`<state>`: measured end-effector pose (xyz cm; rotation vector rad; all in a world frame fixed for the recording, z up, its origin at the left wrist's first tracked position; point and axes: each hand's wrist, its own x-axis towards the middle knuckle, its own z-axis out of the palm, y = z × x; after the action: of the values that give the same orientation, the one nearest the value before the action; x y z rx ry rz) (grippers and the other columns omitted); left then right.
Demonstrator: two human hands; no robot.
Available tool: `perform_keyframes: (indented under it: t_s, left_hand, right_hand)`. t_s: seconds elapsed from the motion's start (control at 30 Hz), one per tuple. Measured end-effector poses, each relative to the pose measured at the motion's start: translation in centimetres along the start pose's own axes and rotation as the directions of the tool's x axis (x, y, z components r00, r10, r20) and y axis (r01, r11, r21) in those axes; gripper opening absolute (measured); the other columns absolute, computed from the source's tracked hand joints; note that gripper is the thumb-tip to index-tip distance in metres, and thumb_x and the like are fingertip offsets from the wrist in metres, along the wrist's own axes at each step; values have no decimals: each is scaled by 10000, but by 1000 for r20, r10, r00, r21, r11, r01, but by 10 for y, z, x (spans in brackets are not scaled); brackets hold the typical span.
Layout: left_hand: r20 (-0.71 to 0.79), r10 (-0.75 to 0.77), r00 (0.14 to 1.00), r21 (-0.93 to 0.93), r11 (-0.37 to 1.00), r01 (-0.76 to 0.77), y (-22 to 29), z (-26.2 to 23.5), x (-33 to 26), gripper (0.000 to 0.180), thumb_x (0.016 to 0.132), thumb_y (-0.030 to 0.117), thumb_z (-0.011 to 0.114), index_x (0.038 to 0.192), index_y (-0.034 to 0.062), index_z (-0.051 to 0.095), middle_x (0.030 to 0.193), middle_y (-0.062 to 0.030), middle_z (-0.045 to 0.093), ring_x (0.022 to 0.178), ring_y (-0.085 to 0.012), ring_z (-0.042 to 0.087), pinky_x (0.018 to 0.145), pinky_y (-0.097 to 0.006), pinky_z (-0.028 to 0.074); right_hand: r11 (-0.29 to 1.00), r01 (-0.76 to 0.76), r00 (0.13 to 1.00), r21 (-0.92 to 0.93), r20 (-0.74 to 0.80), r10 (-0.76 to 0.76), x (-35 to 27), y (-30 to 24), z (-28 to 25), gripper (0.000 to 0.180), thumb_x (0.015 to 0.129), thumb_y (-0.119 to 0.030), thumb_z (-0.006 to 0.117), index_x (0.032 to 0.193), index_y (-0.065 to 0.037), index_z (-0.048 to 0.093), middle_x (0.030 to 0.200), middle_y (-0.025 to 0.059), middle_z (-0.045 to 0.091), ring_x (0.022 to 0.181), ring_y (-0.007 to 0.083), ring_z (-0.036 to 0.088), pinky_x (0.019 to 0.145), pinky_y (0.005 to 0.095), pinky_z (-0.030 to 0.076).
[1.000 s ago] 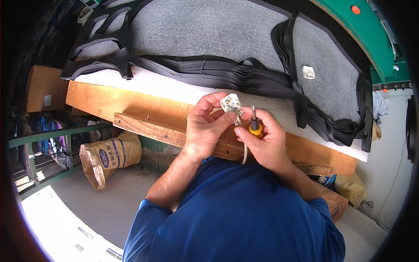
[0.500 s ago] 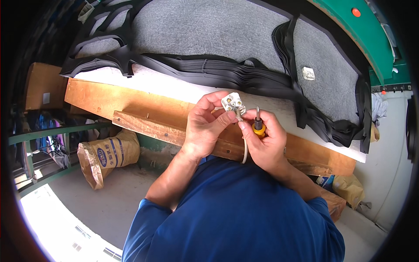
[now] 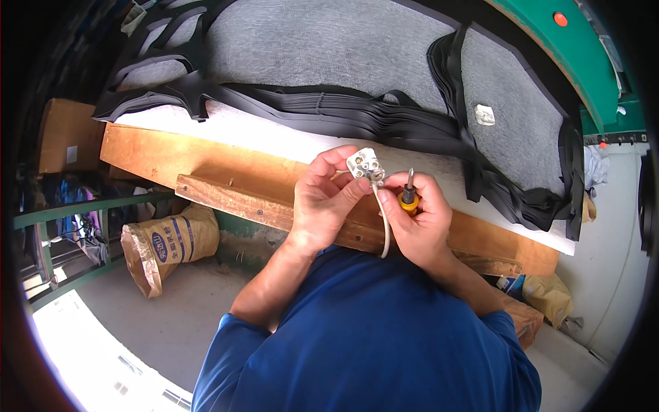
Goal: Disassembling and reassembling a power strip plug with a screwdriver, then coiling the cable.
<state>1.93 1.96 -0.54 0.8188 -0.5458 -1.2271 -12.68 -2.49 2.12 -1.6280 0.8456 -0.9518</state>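
Note:
My left hand (image 3: 320, 209) pinches an opened white electrical plug (image 3: 362, 162) between thumb and fingers, its brass screw terminals showing. A white cable (image 3: 386, 226) runs from the plug down towards my blue shirt. In my right hand (image 3: 424, 230) is a short screwdriver (image 3: 408, 200) with a yellow and black handle, its metal tip pointing up and away from the plug. The thumb and forefinger of that hand are close beside the cable where it enters the plug; whether they touch it I cannot tell. A small white plastic piece (image 3: 484, 115), perhaps the plug's cover, lies on grey material to the right.
Stacked black-edged grey sheets (image 3: 329, 51) cover the bench beyond my hands. A wooden board (image 3: 151, 154) forms its near edge. A brown paper sack (image 3: 182, 240) lies at the left by a green rail (image 3: 89, 207). A green machine frame (image 3: 576, 55) stands at the far right.
The right thumb and forefinger have drawn slightly away from the plug, so more of the cable's upper part shows. The screwdriver has shifted a little to the right. The left hand keeps its hold.

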Motion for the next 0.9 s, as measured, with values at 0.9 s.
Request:
perform_keyframes:
  t_s: [0.9]
  left_hand:
    - [-22, -83, 996, -198, 977, 77, 5, 2, 1, 404, 811, -93, 620, 1185, 5, 505, 1070, -74, 572, 967, -176, 597, 844, -338, 538]
  right_hand:
    - [775, -369, 928, 513, 169, 330, 16, 8, -10, 153, 863, 26, 622, 988, -3, 538, 949, 94, 627, 700, 92, 587, 544, 214, 484]
